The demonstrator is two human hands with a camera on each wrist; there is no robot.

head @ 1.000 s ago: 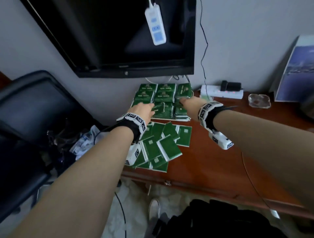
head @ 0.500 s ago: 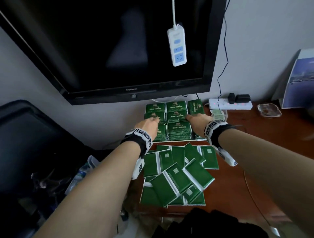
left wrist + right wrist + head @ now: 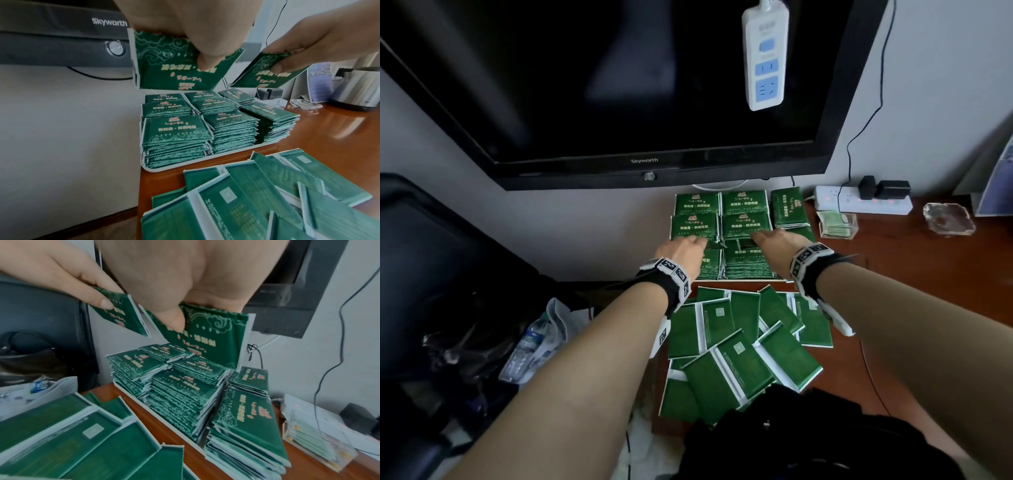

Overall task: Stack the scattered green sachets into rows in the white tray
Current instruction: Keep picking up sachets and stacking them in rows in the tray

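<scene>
A white tray (image 3: 743, 280) at the back of the wooden table holds rows of stacked green sachets (image 3: 744, 224). Both hands hover above its near stacks. My left hand (image 3: 700, 242) pinches one green sachet (image 3: 170, 68) between thumb and fingers, held upright over the near left stack. Beside it, my right hand (image 3: 758, 237) pinches another sachet (image 3: 207, 337) over the middle stack, tilted. Several loose sachets (image 3: 739, 346) lie overlapping, mostly back side up, on the table in front of the tray.
A black TV (image 3: 619, 85) hangs close above the tray, with a white power strip (image 3: 765, 54) dangling before it. To the right stand a clear box (image 3: 837, 224), a table power strip (image 3: 859, 202), a glass ashtray (image 3: 948, 219) and a kettle (image 3: 357, 91). A black chair (image 3: 431, 274) is left.
The head view has moved nearer and tilted down. Both hands stay above the tray's near stacks, now a little closer together, each with a sachet.
</scene>
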